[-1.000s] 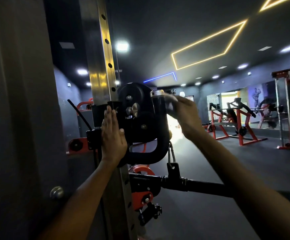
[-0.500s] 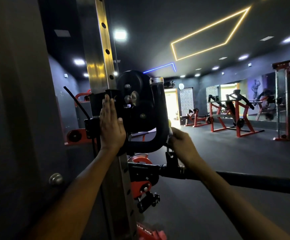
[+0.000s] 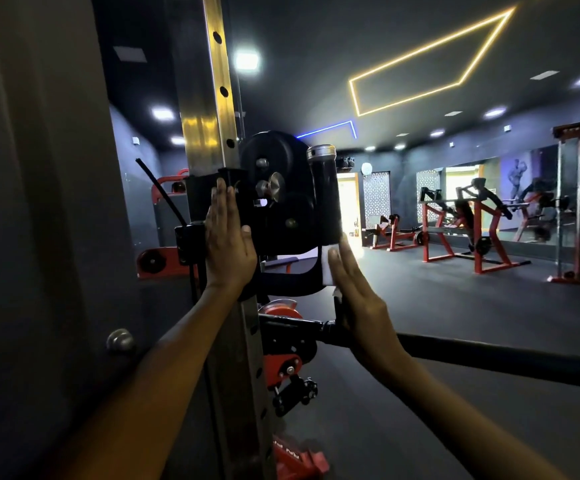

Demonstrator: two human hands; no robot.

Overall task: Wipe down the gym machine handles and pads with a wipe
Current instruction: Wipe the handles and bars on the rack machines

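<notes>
Handle [image 3: 323, 209] of black foam stands upright on the cable machine, chrome-capped at its top and curving left at its base toward the perforated steel upright [image 3: 212, 109]; white wipe [image 3: 327, 266] lies against that lower curve, pressed there by the straight, flat fingers of the right hand [image 3: 357, 303], which grasps nothing; left hand [image 3: 228, 244] rests flat and released, fingers straight up, on the black pulley housing [image 3: 278, 188] beside the upright; a long black bar [image 3: 489, 358] runs right below the right hand; red machines [image 3: 461, 233] stand far right.
</notes>
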